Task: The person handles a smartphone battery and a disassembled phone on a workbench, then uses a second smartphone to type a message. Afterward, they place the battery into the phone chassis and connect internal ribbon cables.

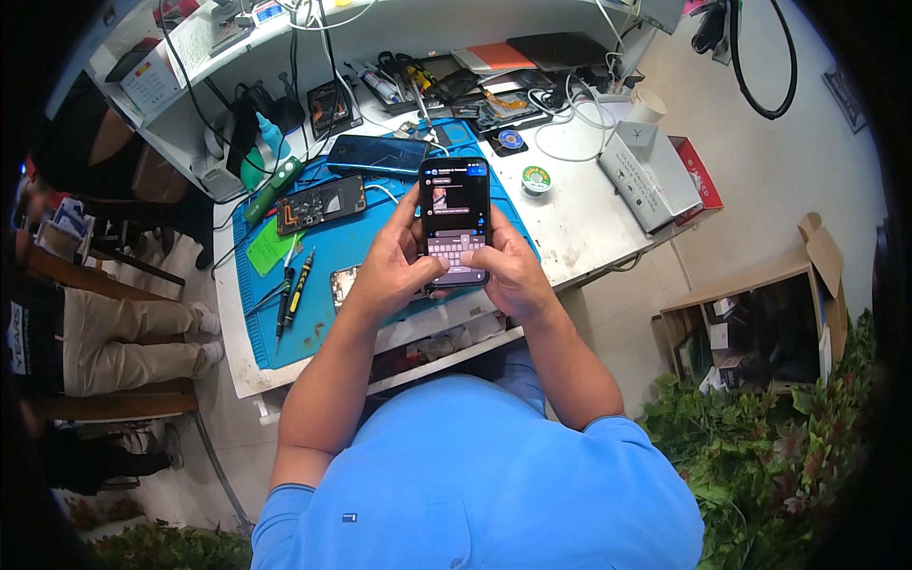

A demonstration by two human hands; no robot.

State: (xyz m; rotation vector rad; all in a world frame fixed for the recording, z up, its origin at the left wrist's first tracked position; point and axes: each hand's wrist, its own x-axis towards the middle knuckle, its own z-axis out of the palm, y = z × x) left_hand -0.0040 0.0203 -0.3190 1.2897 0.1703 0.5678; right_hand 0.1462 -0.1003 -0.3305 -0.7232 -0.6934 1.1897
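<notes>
A black smartphone (455,204) is held upright between my two hands above the blue work mat (285,337). Its lit screen carries a dark chat with a keyboard below. My left hand (394,256) wraps the left edge, thumb over the keys. From the other side my right hand (513,266) grips the phone, its thumb also on the keyboard. Behind the phone lies a dark blue phone (375,155), and left of it an opened phone body (321,204). Another opened phone (343,283) is partly hidden by my left wrist.
Screwdrivers (300,290), a green card (273,247) and a green tool (274,190) lie at the mat's left. A solder spool (536,180) and a white box (651,176) stand on the right. Tools and cables crowd the back. A person (123,337) sits at the left.
</notes>
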